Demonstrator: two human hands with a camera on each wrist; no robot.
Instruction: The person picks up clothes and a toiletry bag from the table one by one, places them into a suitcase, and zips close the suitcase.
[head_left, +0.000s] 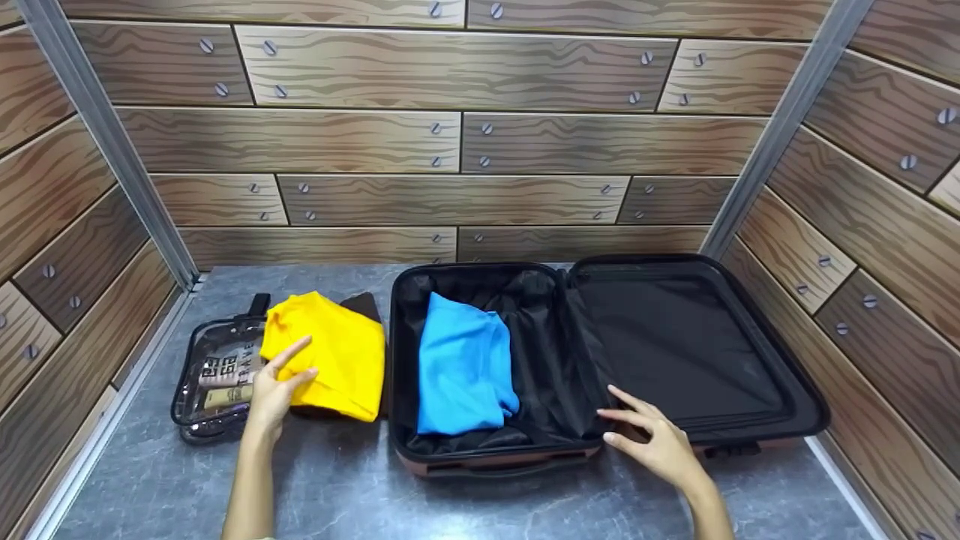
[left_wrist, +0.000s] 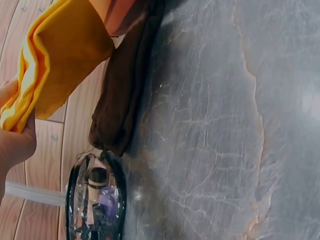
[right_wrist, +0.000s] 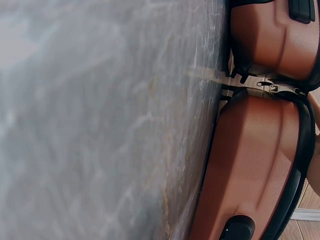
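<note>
- Now the left hand [head_left: 271,390] pinches the yellow shirt [head_left: 330,352]; best lift it folded.
- Right hand [head_left: 658,444], fingers relaxed, rests at the suitcase [head_left: 814,409] rim, steadying it.

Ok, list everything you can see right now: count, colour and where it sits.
suitcase: one, brown shell, black lining, lying open on the table.
blue garment: one, folded, in the suitcase's left half.
yellow garment: one, folded, left of the suitcase.
brown garment: one, dark, under the yellow garment.
clear pouch: one, black-trimmed, toiletries inside, far left.
table: one, grey marbled.
left hand: holds the yellow garment's edge.
right hand: open, at the suitcase's front middle edge.
</note>
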